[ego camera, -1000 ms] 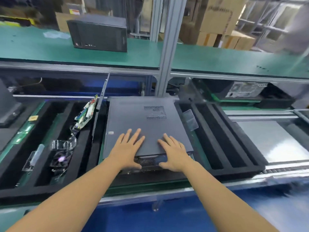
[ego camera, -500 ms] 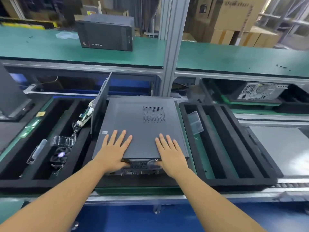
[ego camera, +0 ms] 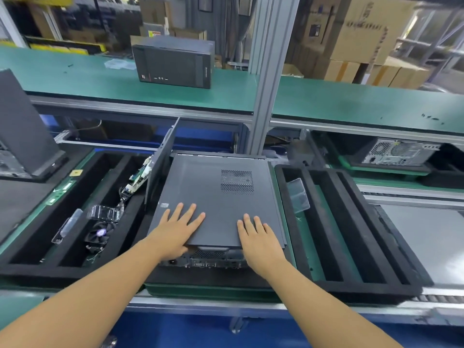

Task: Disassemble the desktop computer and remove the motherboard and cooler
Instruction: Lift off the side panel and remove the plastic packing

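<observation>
A dark grey desktop computer case [ego camera: 216, 197] lies flat on the conveyor in front of me, its rear port panel [ego camera: 208, 261] facing me. Its side cover has a perforated vent [ego camera: 236, 182] near the far right. My left hand [ego camera: 175, 231] and my right hand [ego camera: 258, 239] both rest flat on the near edge of the cover, fingers spread, palms hanging over the rear edge. The cover's near edge sits slightly past the rear panel. The motherboard and cooler inside this case are hidden.
A black foam tray [ego camera: 30, 259] on the left holds a cooler fan [ego camera: 98, 236], a circuit board [ego camera: 136, 180] and clear plastic pieces. A loose side panel [ego camera: 160, 169] leans upright beside the case. A slotted foam tray [ego camera: 351, 234] lies right. Another tower [ego camera: 173, 62] stands on the green shelf.
The view has swung slightly, and both hands stay flat on the cover's near edge. The cover appears to have slid a little toward me over the rear panel.
</observation>
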